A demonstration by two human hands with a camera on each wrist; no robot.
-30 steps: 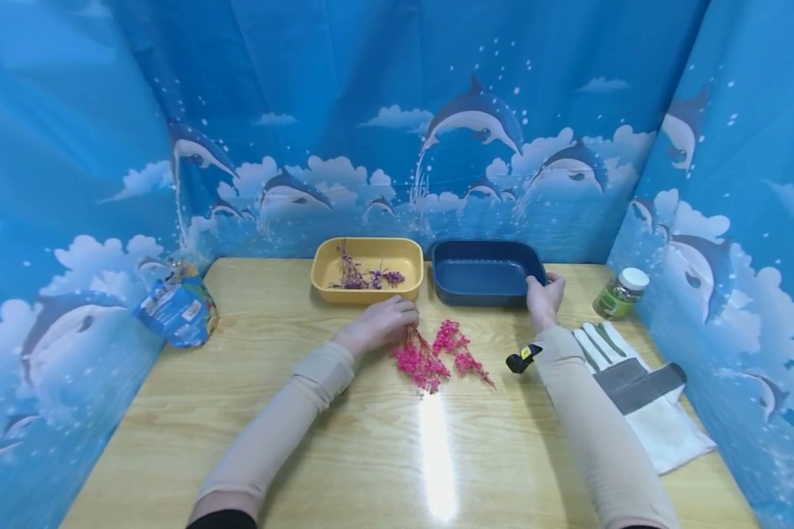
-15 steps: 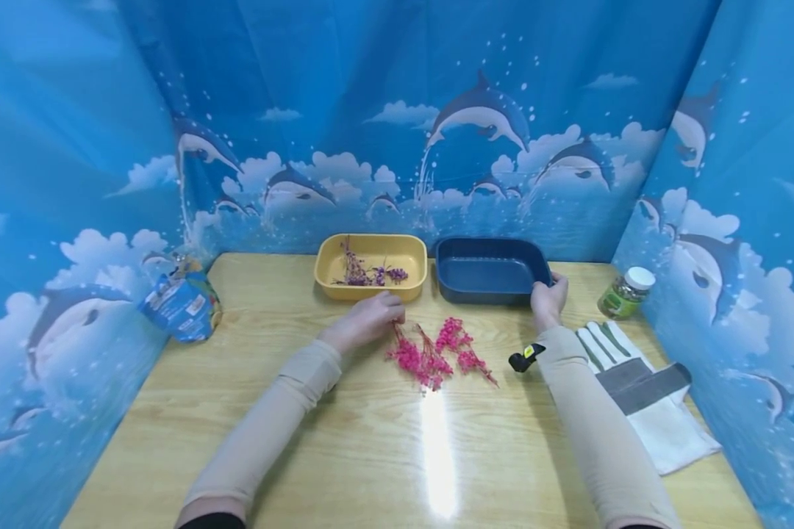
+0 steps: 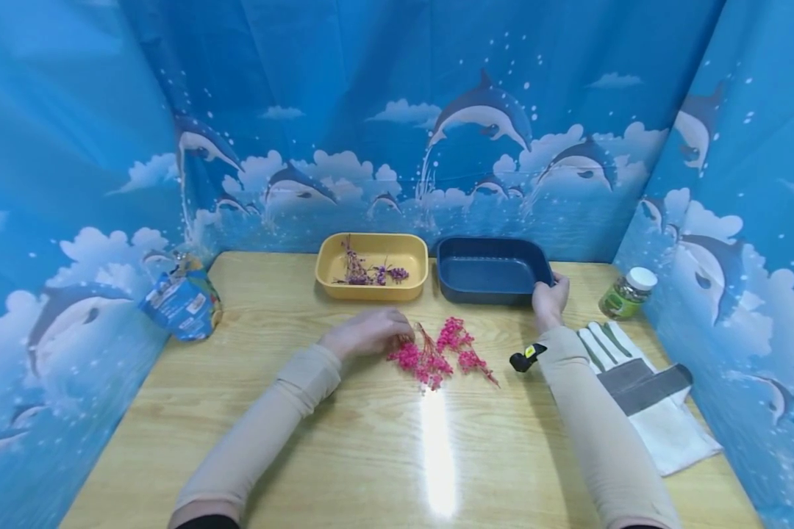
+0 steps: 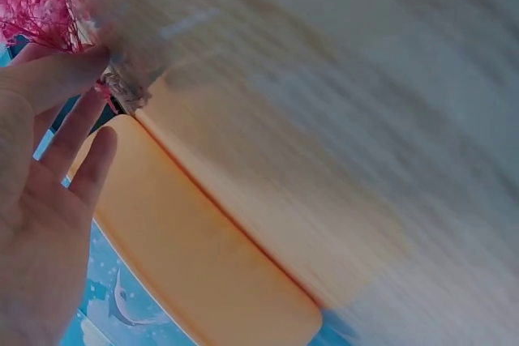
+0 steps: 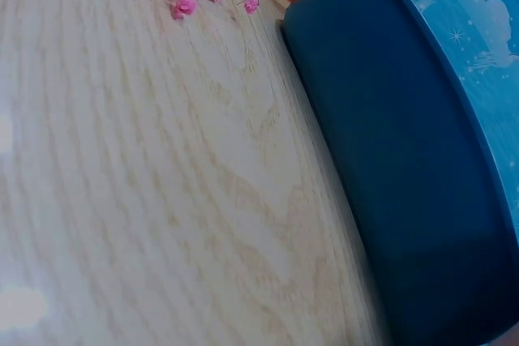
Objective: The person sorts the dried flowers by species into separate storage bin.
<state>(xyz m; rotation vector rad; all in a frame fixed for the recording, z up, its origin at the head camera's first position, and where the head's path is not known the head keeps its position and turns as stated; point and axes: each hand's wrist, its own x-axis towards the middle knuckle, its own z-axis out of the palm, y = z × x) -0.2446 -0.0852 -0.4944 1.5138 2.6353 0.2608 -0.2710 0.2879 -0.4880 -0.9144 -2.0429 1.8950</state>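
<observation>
My left hand (image 3: pixel 370 332) pinches the stems of a pink dried-flower sprig (image 3: pixel 406 356) on the table. Thumb and forefinger meet at those stems in the left wrist view, where the pink blossoms (image 4: pixel 36 2) show at top left; the other fingers are loosely bent. Another pink sprig (image 3: pixel 463 344) lies just to the right. My right hand (image 3: pixel 551 297) grips the right front corner of a dark blue tray (image 3: pixel 483 297), thumb on the rim. That tray's side (image 5: pixel 389 135) fills the right of the right wrist view; the hand is mostly out of frame there.
A yellow tray (image 3: pixel 370 292) holding purple flower sprigs (image 3: pixel 364 275) stands left of the blue one. On the right are a white-lidded jar (image 3: pixel 627 292) and work gloves (image 3: pixel 648 397). A blue bag (image 3: pixel 184 305) sits at far left. A dolphin-print curtain (image 3: pixel 344 95) surrounds the table.
My left hand drew left and up from the pink flowers, then came back down a little to the right over the stems. My right hand stays on the blue tray.
</observation>
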